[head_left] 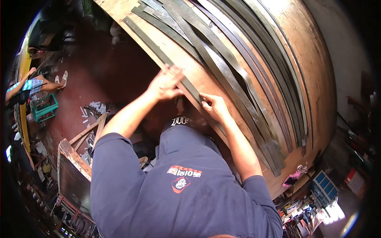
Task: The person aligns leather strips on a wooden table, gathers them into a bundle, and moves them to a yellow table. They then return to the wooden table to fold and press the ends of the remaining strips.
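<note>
A long, dark flat strip lies along the near edge of the wooden table; its material I cannot make out for sure. My right hand pinches the strip at its edge between thumb and fingers. Farther up the same strip, my left hand is laid over it with fingers stretched out and thumb apart, its fingertips blurred by motion. Beyond my hands, several more long dark strips with a dull shine lie loosely side by side, some crossing and twisted.
The wooden table curves across the upper right. A pink item sits by its lower corner. Left on the red floor are a green stool, pale scraps and wooden boards. A seated person is at far left. A blue crate stands lower right.
</note>
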Demonstrator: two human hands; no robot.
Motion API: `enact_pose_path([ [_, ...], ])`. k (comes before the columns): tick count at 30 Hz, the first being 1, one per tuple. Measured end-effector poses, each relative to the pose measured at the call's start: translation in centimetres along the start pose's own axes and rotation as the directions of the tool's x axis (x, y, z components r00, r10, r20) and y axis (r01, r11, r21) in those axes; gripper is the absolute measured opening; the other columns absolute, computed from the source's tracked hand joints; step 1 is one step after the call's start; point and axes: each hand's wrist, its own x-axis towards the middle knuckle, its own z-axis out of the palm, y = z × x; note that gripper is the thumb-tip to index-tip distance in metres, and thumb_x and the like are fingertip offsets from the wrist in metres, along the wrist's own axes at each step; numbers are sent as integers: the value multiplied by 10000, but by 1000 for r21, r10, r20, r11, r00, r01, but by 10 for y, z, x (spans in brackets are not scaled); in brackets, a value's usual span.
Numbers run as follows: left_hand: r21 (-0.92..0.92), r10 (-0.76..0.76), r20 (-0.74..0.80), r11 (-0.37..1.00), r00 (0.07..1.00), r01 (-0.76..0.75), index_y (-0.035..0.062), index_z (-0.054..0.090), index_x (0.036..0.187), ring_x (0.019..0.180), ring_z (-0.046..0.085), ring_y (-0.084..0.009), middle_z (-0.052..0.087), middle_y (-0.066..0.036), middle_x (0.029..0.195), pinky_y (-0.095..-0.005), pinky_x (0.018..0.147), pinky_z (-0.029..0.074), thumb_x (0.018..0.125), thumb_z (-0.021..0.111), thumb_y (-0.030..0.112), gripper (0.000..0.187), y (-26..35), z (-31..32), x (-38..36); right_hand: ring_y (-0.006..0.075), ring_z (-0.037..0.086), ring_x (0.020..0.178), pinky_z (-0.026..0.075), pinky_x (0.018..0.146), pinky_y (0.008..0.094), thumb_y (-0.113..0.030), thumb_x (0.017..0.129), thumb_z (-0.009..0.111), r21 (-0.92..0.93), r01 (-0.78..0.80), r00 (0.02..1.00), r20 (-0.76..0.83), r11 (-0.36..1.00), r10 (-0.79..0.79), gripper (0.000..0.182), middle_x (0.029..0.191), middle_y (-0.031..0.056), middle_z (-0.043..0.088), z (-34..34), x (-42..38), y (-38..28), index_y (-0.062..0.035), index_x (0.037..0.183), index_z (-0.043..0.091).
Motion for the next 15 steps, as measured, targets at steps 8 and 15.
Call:
enact_pose_path([
  [8, -110, -569, -510, 787, 645, 607, -58, 238, 1469, 1461, 111, -380, 149, -249, 1560, -582, 1148, 106, 973, 371, 516, 770, 4, 10, 26, 273, 672, 860, 515, 822, 336, -132, 824, 650, -53, -12, 999, 38, 999, 14, 371, 968, 189, 696, -7, 2, -11, -54, 1187, 650],
  [15, -389, -752, -547, 617, 367, 685, -1, 274, 1477, 1469, 81, -356, 143, -197, 1577, -594, 1141, 129, 966, 455, 403, 677, 68, 71, 59, 270, 669, 939, 518, 869, 351, -137, 841, 677, 78, 70, 983, 166, 994, -82, 552, 1024, 189, 684, -22, -12, 6, -54, 1357, 498],
])
